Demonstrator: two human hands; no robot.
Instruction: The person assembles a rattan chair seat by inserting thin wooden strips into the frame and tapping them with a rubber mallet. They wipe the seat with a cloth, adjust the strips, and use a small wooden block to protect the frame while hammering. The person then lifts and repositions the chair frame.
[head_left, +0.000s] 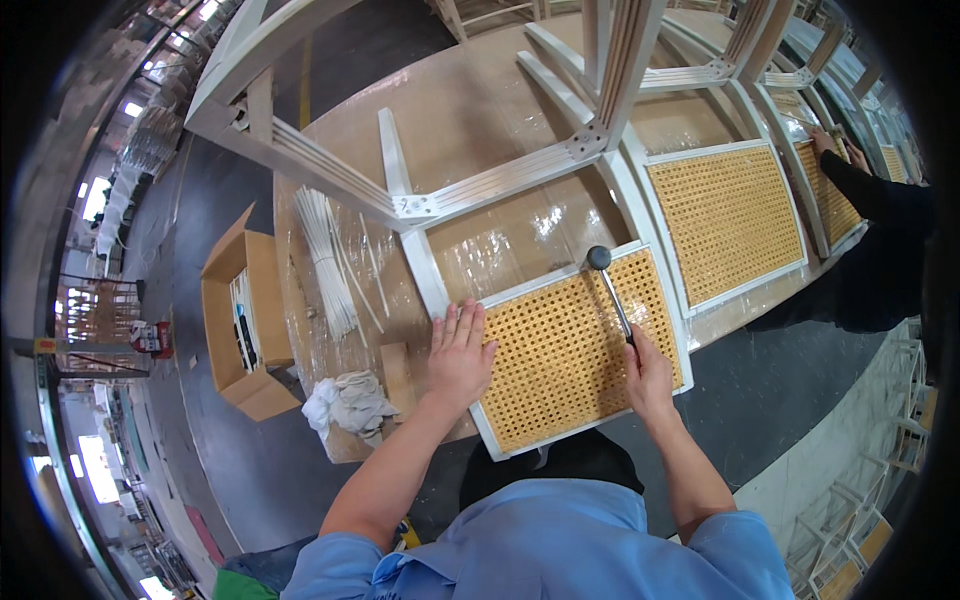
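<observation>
A chair frame (510, 187) in pale wood lies on the table, its woven cane panel (560, 350) toward me, edged by a white border. My left hand (461, 352) rests flat on the panel's left edge near the upper corner, fingers stretched out. In my right hand (648, 376) is the handle of a mallet (614, 300), which has a metal shaft and a dark round head. That head is over the panel's far border; whether it touches cannot be told.
Left on the wrapped table lie a bundle of white strips (328, 265), a crumpled cloth (352, 402) and a wood piece (398, 378). A cardboard box (230, 330) stands beyond the table's left edge. To the right are more cane-panelled chair frames (728, 220) and a co-worker's dark sleeve (880, 195).
</observation>
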